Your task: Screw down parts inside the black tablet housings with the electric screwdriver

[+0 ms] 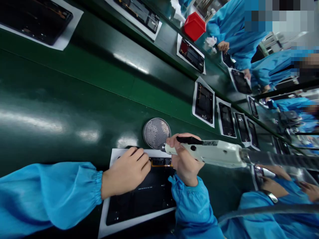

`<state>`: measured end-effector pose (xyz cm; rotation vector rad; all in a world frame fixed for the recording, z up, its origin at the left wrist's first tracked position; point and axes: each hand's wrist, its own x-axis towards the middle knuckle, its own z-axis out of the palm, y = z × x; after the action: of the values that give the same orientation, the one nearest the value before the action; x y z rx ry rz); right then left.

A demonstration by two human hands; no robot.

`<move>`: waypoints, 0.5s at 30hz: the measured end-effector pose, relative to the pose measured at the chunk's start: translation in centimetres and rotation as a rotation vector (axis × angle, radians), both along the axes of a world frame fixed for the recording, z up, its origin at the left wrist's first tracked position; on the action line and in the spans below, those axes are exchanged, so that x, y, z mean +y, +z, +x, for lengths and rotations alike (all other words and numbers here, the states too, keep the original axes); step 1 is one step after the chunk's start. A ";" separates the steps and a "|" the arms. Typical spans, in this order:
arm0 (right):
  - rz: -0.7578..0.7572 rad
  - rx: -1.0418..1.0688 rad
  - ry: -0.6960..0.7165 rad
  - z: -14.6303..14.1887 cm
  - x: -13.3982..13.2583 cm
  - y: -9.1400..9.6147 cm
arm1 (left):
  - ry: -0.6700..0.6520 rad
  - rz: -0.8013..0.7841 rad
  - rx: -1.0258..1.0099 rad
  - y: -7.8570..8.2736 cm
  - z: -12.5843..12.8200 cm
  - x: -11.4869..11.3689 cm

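A black tablet (142,202) with inner parts showing along its top edge lies on a white sheet (105,215) in front of me. My left hand (127,172) rests on its upper left part, the fingers bent and close together over the edge; their tips are hidden. In my right hand (185,161) is a white electric screwdriver (216,152), held nearly level with its tip pointing left. That tip is beside the near rim of a round metal screw tray (156,133) with a dimpled face, just beyond the tablet.
More tablets on white sheets, such as one tablet (204,103), line the green bench (87,83) and the raised belt beyond. A red bin (194,26) stands at the back. People in blue work across and at right, one hand (274,186) nearby. A hose (281,161) trails right from the screwdriver.
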<state>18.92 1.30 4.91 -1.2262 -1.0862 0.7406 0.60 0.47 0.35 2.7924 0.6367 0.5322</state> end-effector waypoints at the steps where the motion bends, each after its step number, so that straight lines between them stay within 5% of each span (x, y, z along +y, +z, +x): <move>1: -0.002 0.002 -0.004 0.0 0.0 0.0 | -0.002 -0.004 0.002 0.0 0.1 0.2; 15: -0.036 -0.015 -0.043 -0.1 -0.1 0.0 | 0.003 0.004 -0.037 -0.2 0.9 1.6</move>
<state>18.77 1.23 4.93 -1.2832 -1.0602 0.7218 1.54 2.07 0.13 2.7792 0.6323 0.5842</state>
